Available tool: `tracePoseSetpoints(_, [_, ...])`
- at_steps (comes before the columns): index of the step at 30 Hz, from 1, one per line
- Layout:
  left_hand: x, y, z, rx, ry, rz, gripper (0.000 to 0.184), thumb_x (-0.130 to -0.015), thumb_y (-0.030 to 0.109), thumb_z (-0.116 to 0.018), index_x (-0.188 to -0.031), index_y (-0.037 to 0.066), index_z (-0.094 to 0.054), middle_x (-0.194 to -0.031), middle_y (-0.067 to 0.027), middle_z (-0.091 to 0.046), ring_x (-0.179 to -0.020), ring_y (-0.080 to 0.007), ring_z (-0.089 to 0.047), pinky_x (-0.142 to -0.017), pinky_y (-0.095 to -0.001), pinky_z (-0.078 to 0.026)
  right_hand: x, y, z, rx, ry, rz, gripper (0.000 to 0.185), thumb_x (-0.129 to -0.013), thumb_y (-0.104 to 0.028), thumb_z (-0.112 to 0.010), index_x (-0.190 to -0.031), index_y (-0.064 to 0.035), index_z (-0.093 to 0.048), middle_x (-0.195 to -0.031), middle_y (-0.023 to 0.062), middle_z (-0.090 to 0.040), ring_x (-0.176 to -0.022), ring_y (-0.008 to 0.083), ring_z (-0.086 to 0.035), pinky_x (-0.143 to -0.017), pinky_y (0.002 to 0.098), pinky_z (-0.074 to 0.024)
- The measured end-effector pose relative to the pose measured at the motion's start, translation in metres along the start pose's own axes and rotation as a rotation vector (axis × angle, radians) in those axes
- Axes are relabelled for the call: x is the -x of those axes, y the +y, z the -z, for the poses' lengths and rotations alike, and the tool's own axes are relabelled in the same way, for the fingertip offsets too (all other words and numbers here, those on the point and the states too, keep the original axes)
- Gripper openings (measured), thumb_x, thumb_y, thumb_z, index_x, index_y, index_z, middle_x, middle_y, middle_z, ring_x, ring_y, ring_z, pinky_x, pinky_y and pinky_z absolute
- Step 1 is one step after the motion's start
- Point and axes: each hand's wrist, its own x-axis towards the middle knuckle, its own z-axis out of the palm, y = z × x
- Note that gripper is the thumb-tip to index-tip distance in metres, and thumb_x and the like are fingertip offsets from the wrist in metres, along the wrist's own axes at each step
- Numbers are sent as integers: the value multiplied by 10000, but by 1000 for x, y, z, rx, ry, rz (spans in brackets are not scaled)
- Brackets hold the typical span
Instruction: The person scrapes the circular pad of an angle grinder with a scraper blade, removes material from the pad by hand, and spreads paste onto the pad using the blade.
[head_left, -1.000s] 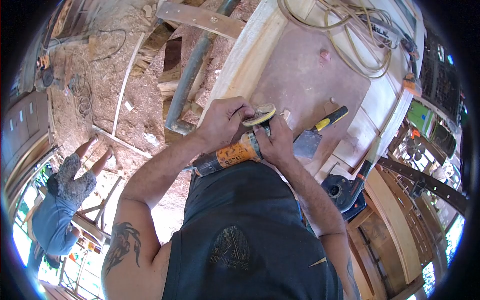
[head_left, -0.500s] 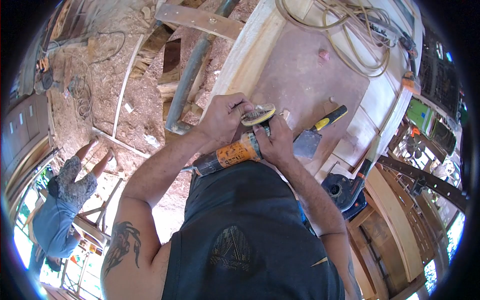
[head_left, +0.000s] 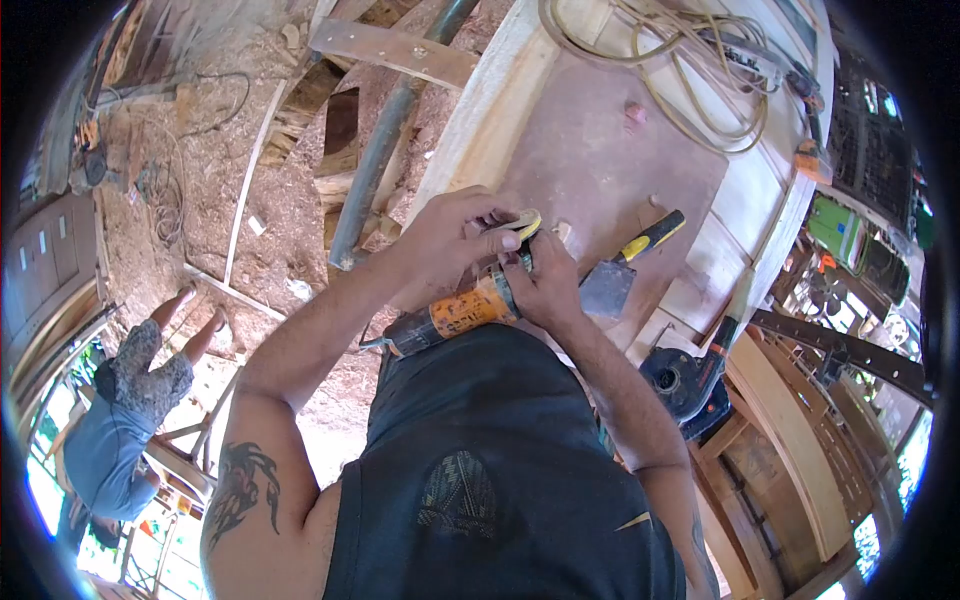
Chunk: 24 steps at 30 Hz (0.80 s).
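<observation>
An orange and dark angle grinder [head_left: 462,312] lies across the front of my body, its cord end to the left. My right hand [head_left: 545,285] is wrapped round the head of the grinder, thumb upward. On that head sits a round disc with a yellow rim [head_left: 530,222], tilted so that only part shows. My left hand [head_left: 462,238] grips the disc at its left side, with the thumb over its near face and the fingers behind. A scraper with a yellow and black handle [head_left: 652,236] and a broad grey blade lies just right of my right hand.
A dusty brown panel [head_left: 590,130] framed by pale wood lies ahead, with a coiled cord [head_left: 690,80] on its far side. A black power tool [head_left: 680,380] stands at the right. Left, another person [head_left: 120,430] is near the sawdust-strewn ground. A grey pipe [head_left: 385,150] runs ahead.
My left hand has moved further over the disc, its thumb now across the face. The disc has turned and shows less of its surface. My right hand stays on the grinder.
</observation>
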Motion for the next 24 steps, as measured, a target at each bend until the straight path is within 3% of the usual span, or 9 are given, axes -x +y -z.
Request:
tracePoseSetpoints(4, [-7,-21,3,193,-60,106,351,-1007,247,-787,-1256,3,-750,-1123,-122,-728,-1058,-166,-701,-934,-306,-553,0,1,0,-5,14,41,296,-927,-173,-738,-1125,24,-640,-1009,240,-664,-942,468,-650,-785,560,-517])
tracePoseSetpoints(12, [-2,-4,-12,-38,133,52,211,-1054,188,-729,-1099,-13,-774,-904,-64,-760,-863,-117,-700,-775,-302,-565,1,2,-1,15,-3,32,268,-919,-157,-737,-1091,26,-644,-1002,237,-658,-938,461,-638,-788,555,-514])
tracePoseSetpoints(16, [0,-3,-22,142,221,129,234,-1069,190,-710,-1013,-33,-754,-843,-69,-748,-805,-88,-663,-709,-282,-543,-1,1,0,-17,10,45,269,-915,-149,-737,-1100,26,-649,-999,232,-657,-938,454,-640,-789,547,-516])
tracePoseSetpoints(24, [-3,-4,-22,93,265,113,291,-1077,232,-709,-947,-28,-726,-747,-47,-698,-733,-60,-593,-633,-276,-495,-2,-1,1,-11,20,52,239,-934,-122,-718,-1118,23,-669,-988,222,-673,-926,451,-650,-808,525,-521])
